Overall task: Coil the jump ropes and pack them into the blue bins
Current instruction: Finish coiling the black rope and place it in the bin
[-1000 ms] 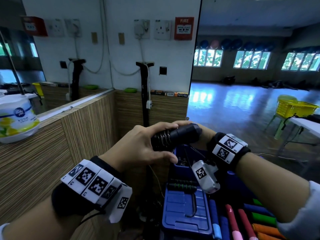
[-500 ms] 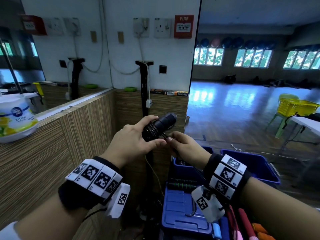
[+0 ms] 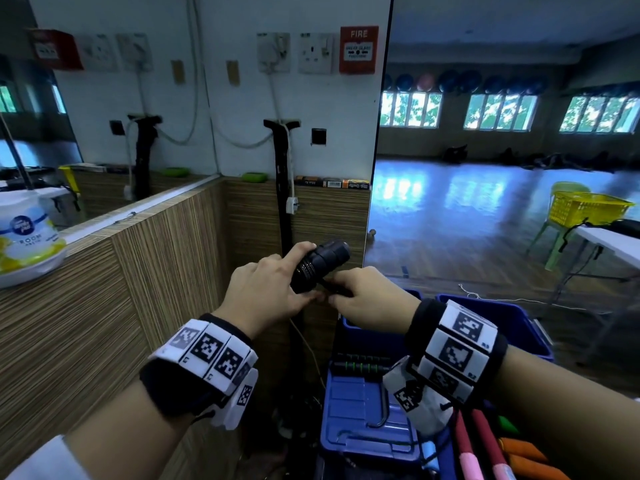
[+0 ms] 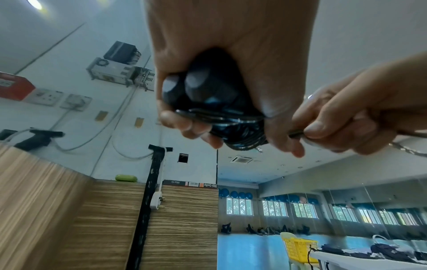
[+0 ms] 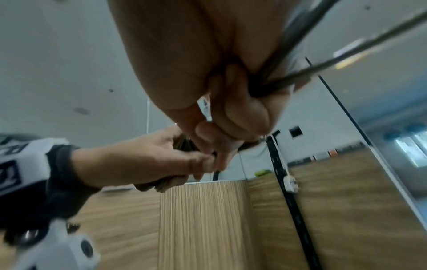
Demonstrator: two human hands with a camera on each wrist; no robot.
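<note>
The left hand [image 3: 266,292] grips the black rope handles [image 3: 320,265], tilted up-right, cord wound round them; the right hand [image 3: 370,299], touching it, pinches the loose cord [image 4: 298,132] above the blue bins [image 3: 512,317].

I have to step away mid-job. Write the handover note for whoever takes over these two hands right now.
Left hand: grips the black handles with the rope wound round them, held up above the bins.
Right hand: pinches the loose rope beside the bundle, with two strands running from that hand.
Blue bins: below the hands; the near one has a lid with another black rope with green bands lying on it. Coloured handles lie to the right.
Done: most of this rope is wound on.
Left: wind on the remaining rope, secure the end, put the bundle in a bin, then likely the other ropes.
</note>
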